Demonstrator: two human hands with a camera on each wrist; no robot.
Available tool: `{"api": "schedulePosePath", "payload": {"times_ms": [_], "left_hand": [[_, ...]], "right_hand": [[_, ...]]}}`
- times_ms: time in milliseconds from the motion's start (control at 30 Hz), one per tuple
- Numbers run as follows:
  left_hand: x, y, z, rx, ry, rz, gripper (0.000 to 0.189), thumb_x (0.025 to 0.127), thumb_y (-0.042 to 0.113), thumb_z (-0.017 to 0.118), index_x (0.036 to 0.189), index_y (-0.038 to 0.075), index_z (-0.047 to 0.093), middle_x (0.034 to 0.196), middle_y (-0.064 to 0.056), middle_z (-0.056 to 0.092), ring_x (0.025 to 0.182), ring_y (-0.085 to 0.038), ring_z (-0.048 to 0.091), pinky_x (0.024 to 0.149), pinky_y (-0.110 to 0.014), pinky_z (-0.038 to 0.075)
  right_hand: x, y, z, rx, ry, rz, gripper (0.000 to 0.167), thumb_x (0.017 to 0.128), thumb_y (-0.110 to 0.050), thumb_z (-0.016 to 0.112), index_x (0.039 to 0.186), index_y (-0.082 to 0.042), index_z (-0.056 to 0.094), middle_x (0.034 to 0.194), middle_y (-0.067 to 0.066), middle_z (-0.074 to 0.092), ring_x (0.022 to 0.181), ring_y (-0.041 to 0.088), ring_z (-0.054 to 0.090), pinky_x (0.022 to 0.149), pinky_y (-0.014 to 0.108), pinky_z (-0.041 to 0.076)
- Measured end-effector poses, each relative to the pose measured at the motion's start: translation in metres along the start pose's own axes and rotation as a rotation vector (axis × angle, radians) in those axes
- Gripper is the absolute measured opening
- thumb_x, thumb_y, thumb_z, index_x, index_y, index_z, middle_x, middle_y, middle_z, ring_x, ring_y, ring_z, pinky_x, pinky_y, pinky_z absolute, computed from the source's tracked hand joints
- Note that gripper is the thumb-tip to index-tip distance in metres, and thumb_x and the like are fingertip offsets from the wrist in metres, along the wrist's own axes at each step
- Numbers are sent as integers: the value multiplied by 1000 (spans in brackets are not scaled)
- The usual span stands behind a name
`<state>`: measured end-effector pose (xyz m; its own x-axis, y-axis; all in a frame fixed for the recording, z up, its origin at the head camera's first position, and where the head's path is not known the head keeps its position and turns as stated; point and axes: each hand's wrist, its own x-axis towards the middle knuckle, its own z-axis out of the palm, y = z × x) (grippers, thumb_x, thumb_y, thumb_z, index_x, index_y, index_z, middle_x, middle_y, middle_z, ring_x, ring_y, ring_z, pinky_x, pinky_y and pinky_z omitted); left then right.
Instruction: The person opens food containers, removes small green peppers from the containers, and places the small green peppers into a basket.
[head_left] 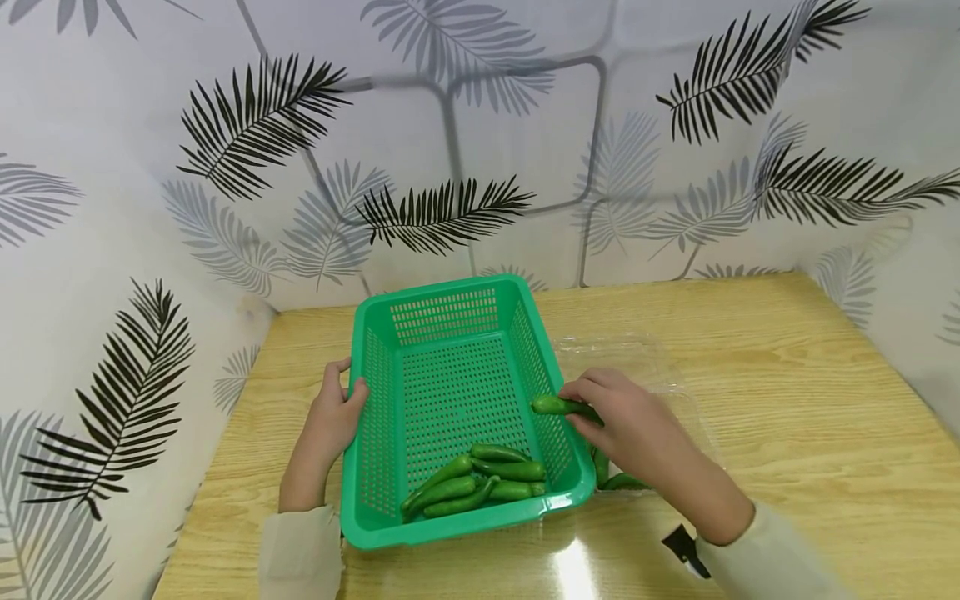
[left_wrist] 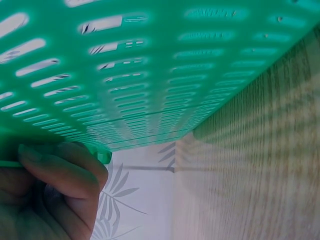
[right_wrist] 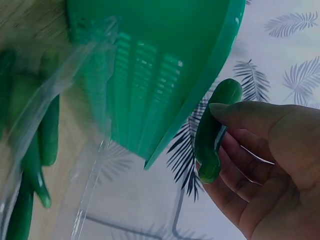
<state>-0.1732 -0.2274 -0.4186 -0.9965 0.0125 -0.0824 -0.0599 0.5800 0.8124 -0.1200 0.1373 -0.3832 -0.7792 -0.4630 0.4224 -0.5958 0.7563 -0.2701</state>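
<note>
Presently, one pepper (right_wrist: pixel 206 135) is pinched in the right hand (head_left: pixel 618 417), thumb flat on its near face close to the upper end, fingertips behind it. The pepper's lower end sticks out free of the grip, next to the fingertips. From the head view it crosses the right rim of the basket (head_left: pixel 457 392), one end over the inside; contact with the rim cannot be told. Skin smooth, glossy, green; body slightly bent, ends rounded.

Left hand (head_left: pixel 333 417): fingers curled, gripping the basket's left rim.

Basket: green plastic, rectangular, rounded corners, slotted walls, perforated floor. A heap of peppers (head_left: pixel 450 493) lies at its near end, long, curved, touching one another.

Right of the basket, a tub (right_wrist: pixel 95 185) of clear, thin plastic holds more peppers (right_wrist: pixel 47 132). Table (head_left: pixel 795 400): yellowish, wood-grained, shiny in front. Behind, a pale sheet (head_left: pixel 525 158) printed with black and grey leaves.
</note>
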Motion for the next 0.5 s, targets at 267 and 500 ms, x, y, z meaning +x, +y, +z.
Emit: {"api": "schedulePosePath", "payload": {"times_ms": [267,500], "left_hand": [[1,-2,1,-5,4,-14,54,99,31,34,146,11,17,96,-17,61,67,-21,58,62,-33,47],[1,-2,0,-7,3,-9,54,100,31,34,146,11,17,97,-17,62,67,-20,59,60,-33,48]], "right_hand": [[14,-21,9,5,-48,-49,24,78,-15,76,100,-14,67,95,-4,60,86,11,57,65,23,49],[22,-31,18,6,-50,-103,24,78,-17,76,101,-15,67,93,-4,59,83,11,56,58,20,46]]}}
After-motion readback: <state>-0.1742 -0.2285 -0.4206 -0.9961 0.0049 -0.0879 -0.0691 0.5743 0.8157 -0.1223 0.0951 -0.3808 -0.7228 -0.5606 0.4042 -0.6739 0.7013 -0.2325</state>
